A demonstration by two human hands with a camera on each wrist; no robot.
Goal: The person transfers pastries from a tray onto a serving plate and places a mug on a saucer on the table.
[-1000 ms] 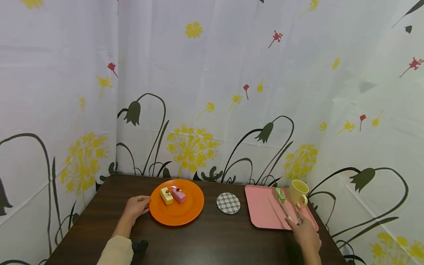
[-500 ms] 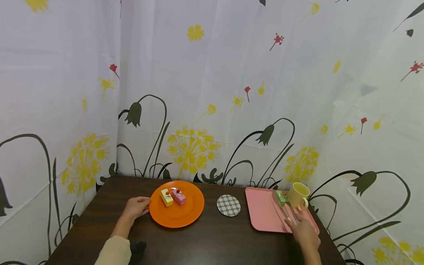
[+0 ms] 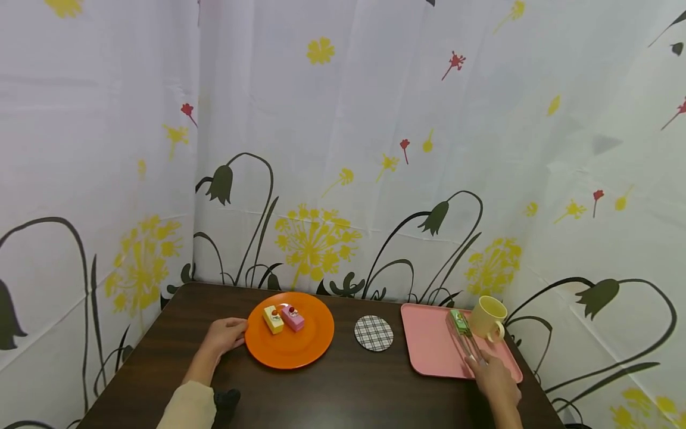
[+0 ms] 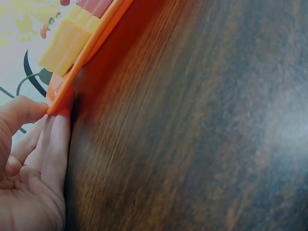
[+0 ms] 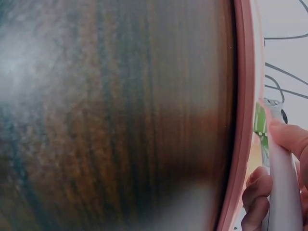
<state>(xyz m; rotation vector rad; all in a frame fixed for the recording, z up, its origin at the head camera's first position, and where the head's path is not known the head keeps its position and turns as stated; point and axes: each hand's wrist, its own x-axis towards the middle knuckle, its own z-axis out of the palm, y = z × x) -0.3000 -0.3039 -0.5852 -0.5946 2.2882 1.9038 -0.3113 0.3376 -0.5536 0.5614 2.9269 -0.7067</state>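
Both of your hands are holding something: your right hand (image 3: 497, 376), over the near edge of the pink tray (image 3: 429, 342), toward its right corner, has thumb and fingers curled on the pale handle of the tongs (image 5: 283, 187), whose arms reach in above the tray. At the end of those arms, over the tray's far half, is the green cake (image 3: 458, 320), apparently between the tips; you cannot tell whether they squeeze it or whether it touches the tray underneath. Your left hand (image 3: 224, 335), well to the left of the tray, pinches the rim of the orange plate (image 3: 300, 351) on the side away from the tray, thumb on top and fingers below. On that plate lie two more cakes, just beside each other: the pink cake (image 3: 292, 318) nearer the tray, the yellow cake (image 3: 273, 320) farther from it. On the tray's far right corner stands an upright yellow mug (image 3: 488, 317), its handle turned toward the tray's near side. A round checked coaster (image 3: 373, 333) lies near the tray, on its left, between it and the plate. Under the tray runs a dark wooden table (image 3: 343, 393), and beyond the tray hangs a white cloth (image 3: 364, 89) printed with flowers.
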